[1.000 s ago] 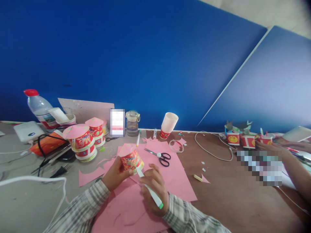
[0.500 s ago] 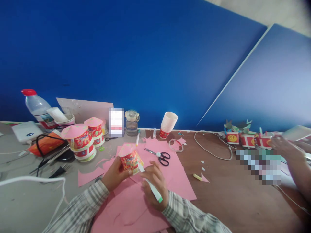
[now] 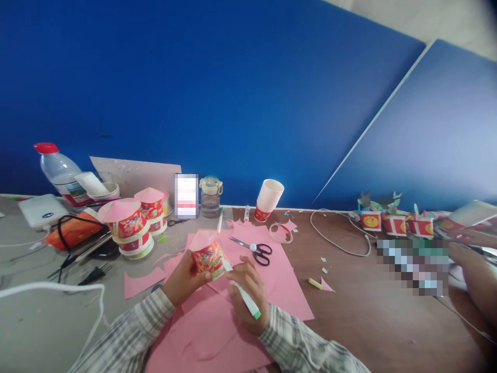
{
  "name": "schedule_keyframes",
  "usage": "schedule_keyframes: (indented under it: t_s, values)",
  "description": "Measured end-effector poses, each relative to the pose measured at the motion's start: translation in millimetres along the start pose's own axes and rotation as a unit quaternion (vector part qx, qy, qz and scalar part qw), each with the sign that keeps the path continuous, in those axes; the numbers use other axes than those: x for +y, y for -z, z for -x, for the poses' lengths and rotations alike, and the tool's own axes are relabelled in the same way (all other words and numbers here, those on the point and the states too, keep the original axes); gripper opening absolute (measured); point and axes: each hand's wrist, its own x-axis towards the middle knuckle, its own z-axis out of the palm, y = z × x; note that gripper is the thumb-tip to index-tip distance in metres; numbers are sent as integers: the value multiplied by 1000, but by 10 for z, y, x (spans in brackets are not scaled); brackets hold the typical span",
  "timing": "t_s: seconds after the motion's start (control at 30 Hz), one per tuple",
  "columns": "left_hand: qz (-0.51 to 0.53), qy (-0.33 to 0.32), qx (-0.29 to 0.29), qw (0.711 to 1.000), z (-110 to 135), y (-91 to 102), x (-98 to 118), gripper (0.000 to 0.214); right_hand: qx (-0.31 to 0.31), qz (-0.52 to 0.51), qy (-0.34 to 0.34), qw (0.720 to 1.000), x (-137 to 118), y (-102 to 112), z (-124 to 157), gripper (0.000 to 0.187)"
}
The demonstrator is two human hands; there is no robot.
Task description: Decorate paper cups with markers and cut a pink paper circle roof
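Note:
My left hand (image 3: pixel 189 280) is closed around a red patterned paper cup (image 3: pixel 208 257) with a pink paper cone top, tilted over the pink sheets (image 3: pixel 217 331). In my right hand (image 3: pixel 250 292) is a white marker pen (image 3: pixel 246 299) with a green end, its other end close by the cup's lower rim. Whether the tip touches the cup I cannot tell. Scissors (image 3: pixel 258 251) with black handles lie partly opened on the pink paper, beyond my right hand. Another slim white pen (image 3: pixel 220 221) rests past the cup.
Finished-looking cup lanterns (image 3: pixel 130 225) stand at left, near a bottle (image 3: pixel 62 173) and cables. Behind are a water jar (image 3: pixel 210 197) and stacked paper cups (image 3: pixel 269 199). At right are decorated cups (image 3: pixel 396 224) and another person's hand (image 3: pixel 471 264).
My right hand and the marker have shifted very slightly right. My left hand and the cup stay put. The other person's hand at far right has moved lower and to the right.

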Motion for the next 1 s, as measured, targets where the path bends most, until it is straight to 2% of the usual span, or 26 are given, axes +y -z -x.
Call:
schedule_keyframes:
  t_s: [1.0]
  values:
    - [-11,8,8,1000,4,-3,36,47,1,-9,-7,1000,-16,1,-1,22]
